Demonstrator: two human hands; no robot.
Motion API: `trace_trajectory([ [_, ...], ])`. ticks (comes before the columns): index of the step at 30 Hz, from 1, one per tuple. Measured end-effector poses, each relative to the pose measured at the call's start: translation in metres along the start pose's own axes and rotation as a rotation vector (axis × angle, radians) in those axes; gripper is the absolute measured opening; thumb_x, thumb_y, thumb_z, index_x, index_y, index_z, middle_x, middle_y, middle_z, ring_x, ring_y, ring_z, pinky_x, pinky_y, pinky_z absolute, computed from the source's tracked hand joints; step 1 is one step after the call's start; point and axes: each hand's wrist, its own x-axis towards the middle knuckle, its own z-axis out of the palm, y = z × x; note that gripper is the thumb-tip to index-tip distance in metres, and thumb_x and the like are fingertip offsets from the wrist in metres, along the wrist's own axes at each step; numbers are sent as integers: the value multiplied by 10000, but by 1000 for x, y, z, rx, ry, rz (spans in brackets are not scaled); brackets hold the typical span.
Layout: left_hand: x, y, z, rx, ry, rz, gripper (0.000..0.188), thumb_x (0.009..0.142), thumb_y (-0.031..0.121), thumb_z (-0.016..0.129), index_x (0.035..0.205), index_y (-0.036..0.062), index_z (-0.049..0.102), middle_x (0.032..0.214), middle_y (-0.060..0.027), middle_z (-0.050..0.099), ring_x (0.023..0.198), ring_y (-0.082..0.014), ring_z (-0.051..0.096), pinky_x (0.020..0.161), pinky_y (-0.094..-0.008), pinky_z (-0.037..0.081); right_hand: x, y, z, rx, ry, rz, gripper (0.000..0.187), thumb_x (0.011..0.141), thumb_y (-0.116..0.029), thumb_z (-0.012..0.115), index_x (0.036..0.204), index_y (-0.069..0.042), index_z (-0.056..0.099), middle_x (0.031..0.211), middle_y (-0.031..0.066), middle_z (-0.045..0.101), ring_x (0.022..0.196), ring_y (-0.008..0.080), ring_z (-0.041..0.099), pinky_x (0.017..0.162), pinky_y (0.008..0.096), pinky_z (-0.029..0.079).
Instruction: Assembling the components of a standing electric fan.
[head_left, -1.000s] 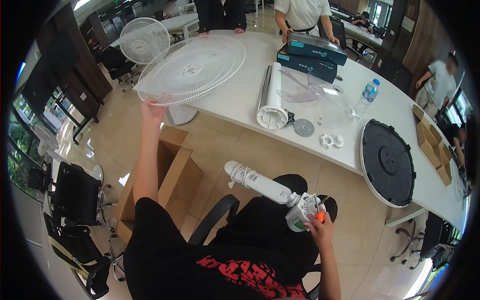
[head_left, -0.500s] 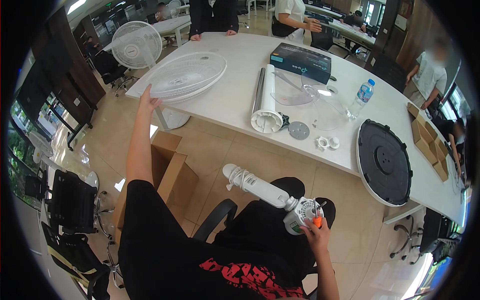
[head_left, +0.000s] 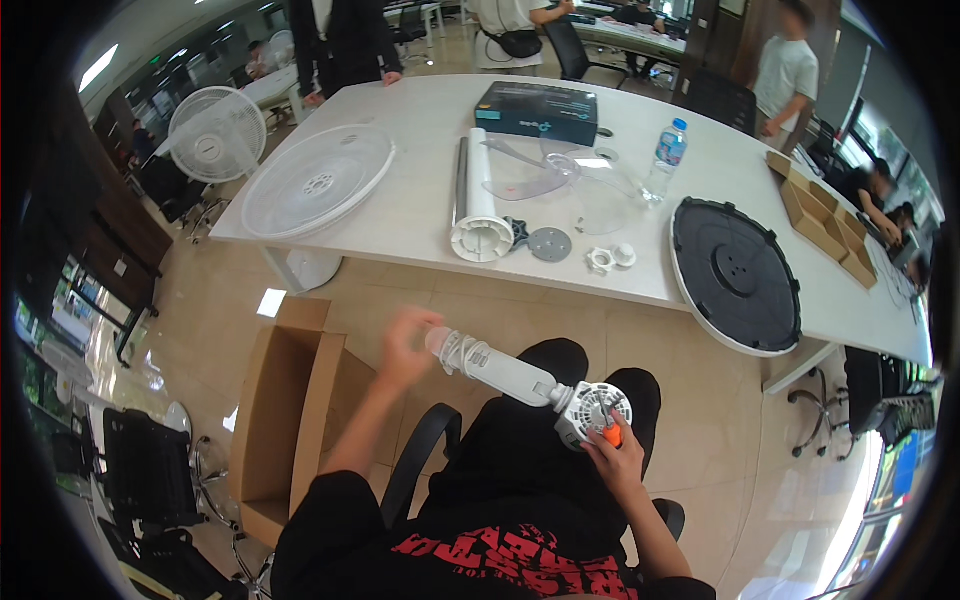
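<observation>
My right hand (head_left: 611, 459) grips the round vented end of a white fan motor unit (head_left: 530, 384) that lies across my lap, an orange part showing by my fingers. My left hand (head_left: 405, 347) is blurred, fingers loosely spread, just left of the unit's narrow end and holding nothing. A white fan grille (head_left: 318, 180) lies flat on the white table (head_left: 410, 215) at its left end. A white pole (head_left: 478, 196) lies on the table's middle, beside a grey disc (head_left: 550, 244) and small white nuts (head_left: 610, 258).
A round black-and-white fan base (head_left: 736, 275) overhangs the table's near right edge. A dark box (head_left: 537, 112), clear fan blades (head_left: 560, 175) and a water bottle (head_left: 665, 158) sit farther back. An open cardboard box (head_left: 290, 400) stands at my left. People stand beyond the table.
My left hand let go of the fan grille, which now lies flat on the table, and came back down near the motor unit's narrow end. My right hand kept its grip.
</observation>
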Motion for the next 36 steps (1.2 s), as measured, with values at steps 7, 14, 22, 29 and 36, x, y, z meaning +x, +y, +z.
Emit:
trace_trajectory([
  [7,-32,11,141,240,-906,409,1020,649,542,912,1470,79,522,1419,-151,574,1359,-374,486,1145,-498,375,-7,-7,-2,32,-85,-123,328,796,-196,871,1110,-175,777,1339,272,602,1190,426,661,968,458,584],
  [14,-65,-6,162,208,-697,330,470,674,301,858,1067,122,672,1019,-65,595,1042,-277,568,846,-441,421,-16,-11,-22,57,-91,-238,320,820,-139,836,1127,-212,783,1232,172,662,1076,306,705,837,392,610],
  [22,-91,29,120,148,-678,238,398,618,263,882,966,138,736,910,-32,597,955,-245,593,826,-396,425,-10,-15,-25,210,179,345,254,916,-91,767,1169,-87,752,1045,124,655,923,269,647,833,370,511],
  [29,-111,57,109,141,-710,263,401,587,197,838,972,143,740,900,-36,607,951,-247,599,821,-392,420,-10,3,-5,541,-84,394,222,1026,-195,640,1123,-42,769,937,108,610,885,207,619,808,335,488],
  [36,-95,83,78,93,-782,161,419,615,263,866,976,102,728,932,-56,647,977,-276,629,858,-426,464,13,-16,-8,793,-36,414,400,1104,-235,500,1036,67,753,907,75,589,883,176,600,809,313,471],
])
